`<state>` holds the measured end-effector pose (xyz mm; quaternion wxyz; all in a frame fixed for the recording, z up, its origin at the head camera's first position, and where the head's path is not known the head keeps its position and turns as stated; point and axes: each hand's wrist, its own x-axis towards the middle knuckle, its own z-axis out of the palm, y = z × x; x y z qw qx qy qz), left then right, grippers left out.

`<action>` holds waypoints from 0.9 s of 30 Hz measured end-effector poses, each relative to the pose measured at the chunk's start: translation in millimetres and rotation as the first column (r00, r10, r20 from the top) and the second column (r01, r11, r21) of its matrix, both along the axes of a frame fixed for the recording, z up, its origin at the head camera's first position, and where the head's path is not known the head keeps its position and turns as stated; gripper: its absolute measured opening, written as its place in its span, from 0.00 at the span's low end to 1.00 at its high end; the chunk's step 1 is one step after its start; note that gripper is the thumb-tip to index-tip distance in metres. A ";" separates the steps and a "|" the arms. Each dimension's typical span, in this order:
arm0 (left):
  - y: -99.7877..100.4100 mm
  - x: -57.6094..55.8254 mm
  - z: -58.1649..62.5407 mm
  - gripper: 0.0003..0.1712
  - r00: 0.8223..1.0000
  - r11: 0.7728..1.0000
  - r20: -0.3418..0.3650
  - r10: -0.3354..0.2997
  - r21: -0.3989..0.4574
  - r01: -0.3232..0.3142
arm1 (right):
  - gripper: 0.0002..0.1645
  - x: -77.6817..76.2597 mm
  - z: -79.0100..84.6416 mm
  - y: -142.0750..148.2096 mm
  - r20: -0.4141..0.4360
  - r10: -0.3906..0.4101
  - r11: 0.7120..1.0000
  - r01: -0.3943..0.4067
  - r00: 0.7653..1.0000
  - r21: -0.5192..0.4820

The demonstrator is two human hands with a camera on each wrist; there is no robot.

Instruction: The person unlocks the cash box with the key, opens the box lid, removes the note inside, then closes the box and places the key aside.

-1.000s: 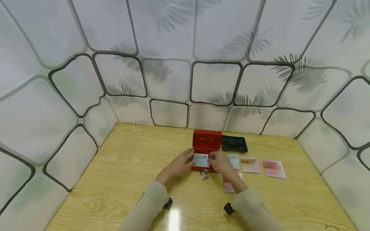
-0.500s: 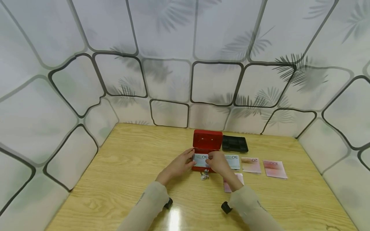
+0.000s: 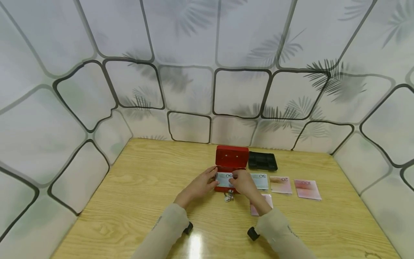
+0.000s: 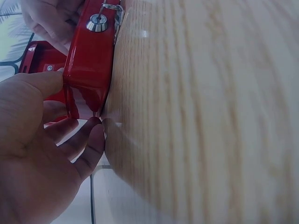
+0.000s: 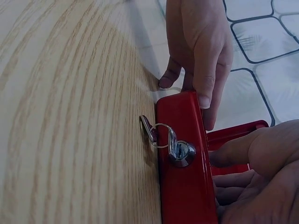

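A red cash box point(image 3: 222, 189) stands on the table with its lid point(image 3: 232, 157) raised. My left hand point(image 3: 202, 182) grips the box's left end. In the left wrist view its thumb lies at the top rim and its fingers curl along the outer side. Inside the box lies a 50 banknote point(image 3: 223, 179), perhaps on others. My right hand point(image 3: 243, 182) reaches over the box's right part and pinches the note's right end; the wrist views hide the note itself. Keys on a ring point(image 5: 161, 135) hang from the lock point(image 5: 182, 154) at the box's front.
A black coin tray point(image 3: 262, 161) sits right of the lid. On the table point(image 3: 145, 172) to the right lie a 50 banknote point(image 3: 260, 181), a 20 banknote point(image 3: 280, 185) and a 100 banknote point(image 3: 307, 189). A pinkish banknote point(image 3: 267, 207) lies under my right forearm.
My right hand has shifted slightly left over the 50 banknote in the box, its thumb now further onto the note. The left hand has stayed at the box's left end.
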<state>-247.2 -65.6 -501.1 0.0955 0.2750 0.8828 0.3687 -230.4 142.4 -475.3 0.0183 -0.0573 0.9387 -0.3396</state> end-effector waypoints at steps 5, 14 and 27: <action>0.0 -1.1 -1.2 0.36 1.000 1.000 -0.010 -0.010 0.010 0.010 | 0.17 0.9 -0.7 0.2 -0.037 -0.033 0.995 0.030 0.999 -0.096; 0.0 -1.9 -3.2 0.36 1.000 1.000 -0.019 -0.017 0.000 0.017 | 0.20 -1.1 -3.2 1.6 0.016 -0.114 0.916 0.111 0.993 -0.386; 0.5 -0.4 0.4 0.36 1.000 1.000 -0.022 -0.011 -0.002 0.011 | 0.08 -1.9 -4.7 1.1 0.044 -0.105 0.954 0.113 0.993 -0.278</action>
